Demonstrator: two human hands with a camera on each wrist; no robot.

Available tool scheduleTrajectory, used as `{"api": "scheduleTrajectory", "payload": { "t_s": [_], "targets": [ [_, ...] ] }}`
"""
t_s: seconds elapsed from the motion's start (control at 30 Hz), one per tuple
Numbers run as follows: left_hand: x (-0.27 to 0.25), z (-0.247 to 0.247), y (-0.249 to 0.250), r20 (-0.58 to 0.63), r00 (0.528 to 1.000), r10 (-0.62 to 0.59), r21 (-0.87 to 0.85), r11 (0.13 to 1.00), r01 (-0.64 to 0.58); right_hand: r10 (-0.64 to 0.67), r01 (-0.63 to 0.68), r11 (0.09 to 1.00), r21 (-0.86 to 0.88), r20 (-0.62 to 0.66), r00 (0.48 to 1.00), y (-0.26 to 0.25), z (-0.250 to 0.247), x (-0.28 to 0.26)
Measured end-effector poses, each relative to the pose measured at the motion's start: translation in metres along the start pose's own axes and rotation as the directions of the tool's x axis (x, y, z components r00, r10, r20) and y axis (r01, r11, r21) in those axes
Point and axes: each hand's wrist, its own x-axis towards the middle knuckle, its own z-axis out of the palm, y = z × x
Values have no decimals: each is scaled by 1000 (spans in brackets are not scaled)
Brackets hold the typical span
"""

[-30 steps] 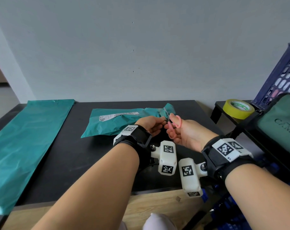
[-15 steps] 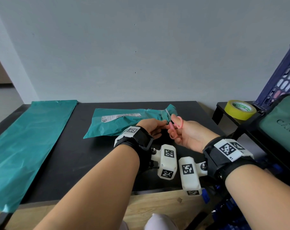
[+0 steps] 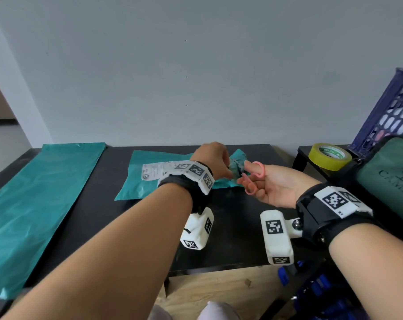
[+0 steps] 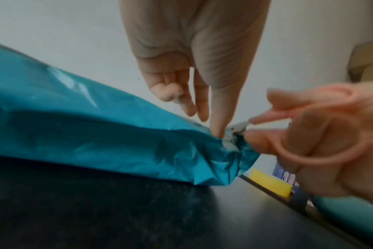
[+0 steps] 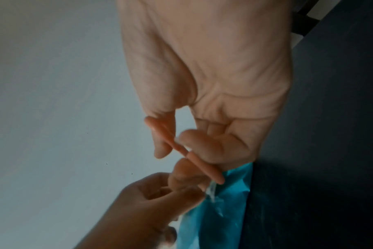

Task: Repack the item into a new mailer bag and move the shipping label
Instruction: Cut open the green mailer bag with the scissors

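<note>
The old teal mailer bag (image 3: 149, 188) lies at the middle of the black table (image 3: 230, 239), its white shipping label (image 3: 154, 170) facing up and partly hidden by my left wrist. My left hand (image 3: 228, 170) pinches the bag's crumpled right end (image 4: 219, 151) and holds it raised. My right hand (image 3: 250, 181) grips pink-handled scissors (image 3: 255, 174), thumb and fingers through the loops, with the blades at that same end (image 4: 238, 128). In the right wrist view the scissors (image 5: 181, 150) point at the bag (image 5: 226, 210) beside the left hand (image 5: 155, 202). A flat new teal mailer (image 3: 39, 195) lies at the left.
On a side shelf to the right sits a yellow tape roll (image 3: 329, 155), with a blue crate (image 3: 394, 116) behind it and a green pouch (image 3: 392, 181) in front. A grey wall backs the table. Bare black tabletop lies between the two mailers and along the near edge.
My left hand has risen and reached farther over the bag's right end, bunching and lifting it. The right hand with the scissors stays at that end.
</note>
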Motion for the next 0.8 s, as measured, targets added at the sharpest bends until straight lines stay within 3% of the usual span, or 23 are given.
{"api": "scheduleTrajectory", "payload": {
  "t_s": [0.17,0.3,0.5,0.63,0.8],
  "targets": [
    [10,25,-1,69,997,-40,31,999,38,12,-11,996,-90,12,1000,3,-11,-3],
    [9,30,2,8,999,-43,76,996,42,22,-19,990,-142,23,1000,4,-10,-4],
    [12,33,0,-49,995,-87,-143,986,79,21,-14,990,-137,52,998,8,-9,0],
    [9,38,-4,-98,992,-75,-227,973,51,40,-26,992,-121,119,992,7,-6,1],
    [4,37,-12,-110,992,-69,-282,959,35,14,2,986,-167,91,996,9,-1,4]
  ]
}}
